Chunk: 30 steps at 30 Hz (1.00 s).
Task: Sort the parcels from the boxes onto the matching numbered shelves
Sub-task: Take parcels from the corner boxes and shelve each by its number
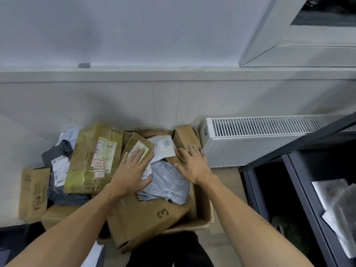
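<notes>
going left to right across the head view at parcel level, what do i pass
small brown carton → dark grey bag → big taped brown parcel → left hand → grey poly mailer → right hand → white radiator → dark shelf frame → silver foil parcels

L forearm [73, 224], R forearm [240, 214] bare; dark cloth [169, 253] below, prob. trousers.

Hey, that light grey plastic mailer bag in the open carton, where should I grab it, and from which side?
Probably from straight above, pinching a crumpled fold near the middle of the grey bag. It is soft and lies on top of the pile, its near edge resting on the box marked 3, so the edges offer little to hook under.
</notes>
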{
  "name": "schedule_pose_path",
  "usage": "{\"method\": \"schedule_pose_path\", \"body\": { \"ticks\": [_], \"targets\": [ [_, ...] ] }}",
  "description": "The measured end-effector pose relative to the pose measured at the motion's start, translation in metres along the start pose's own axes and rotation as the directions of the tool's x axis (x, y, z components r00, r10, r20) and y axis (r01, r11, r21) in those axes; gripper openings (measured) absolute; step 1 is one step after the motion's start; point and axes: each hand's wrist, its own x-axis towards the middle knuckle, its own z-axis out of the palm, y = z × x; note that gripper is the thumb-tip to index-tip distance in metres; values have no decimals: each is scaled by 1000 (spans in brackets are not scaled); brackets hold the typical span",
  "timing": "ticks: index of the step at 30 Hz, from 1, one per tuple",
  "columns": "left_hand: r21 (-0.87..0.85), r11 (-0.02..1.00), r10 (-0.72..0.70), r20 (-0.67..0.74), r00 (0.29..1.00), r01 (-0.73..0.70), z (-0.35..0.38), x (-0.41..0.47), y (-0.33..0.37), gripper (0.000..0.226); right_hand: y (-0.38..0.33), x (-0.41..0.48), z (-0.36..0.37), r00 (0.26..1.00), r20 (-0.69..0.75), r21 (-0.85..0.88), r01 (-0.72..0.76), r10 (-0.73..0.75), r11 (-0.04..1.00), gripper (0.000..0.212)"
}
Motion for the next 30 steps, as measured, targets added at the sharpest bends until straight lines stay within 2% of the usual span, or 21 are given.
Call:
{"method": "schedule_pose_path", "body": {
  "ticks": [3, 9, 11, 14, 18, 20, 23, 27, 28, 30],
  "targets": [
    [-8, 1000, -18, -14, 1000, 18, 26, 7, -7, 79, 19, 28, 23, 1000, 21, -1, 12, -12, 1000, 69],
    [15, 998, -68, 0, 998, 68, 97, 14, -34, 75, 60, 88, 65, 1000, -28, -96, 4, -7, 995, 68],
    [26, 998, -51, -13, 999, 52, 117, 18, -42, 74, 69, 107, 74, 996, -85, -109, -2, -7, 994, 70],
    [69, 997, -20, -41, 999, 23, 139, 28, -50, 73, 75, 130, 85, 984, -174, -140, -59, 34, 988, 70],
    [83, 996, -8, -59, 998, 13, 158, 45, -54, 73, 77, 147, 99, 965, -207, -128, -190, 162, 973, 73],
    [93, 996, 2, -78, 997, 5, 164, 49, -52, 71, 77, 151, 107, 946, -287, -149, -198, 149, 969, 72],
    [94, 996, 7, -102, 995, 2, 170, 50, -49, 69, 76, 150, 113, 897, -440, -97, -96, 44, 991, 73],
    [75, 997, 19, -123, 992, -9, 175, 51, -45, 69, 64, 136, 123, 851, -461, -29, 269, -252, 963, 58],
    [66, 998, 18, -126, 992, -9, 175, 52, -44, 69, 62, 133, 127, 852, -449, 21, 311, -269, 950, 53],
    [58, 998, 21, -131, 991, -13, 177, 54, -43, 68, 60, 131, 135, 880, -447, 173, 261, -161, 950, 45]
  ]
}}
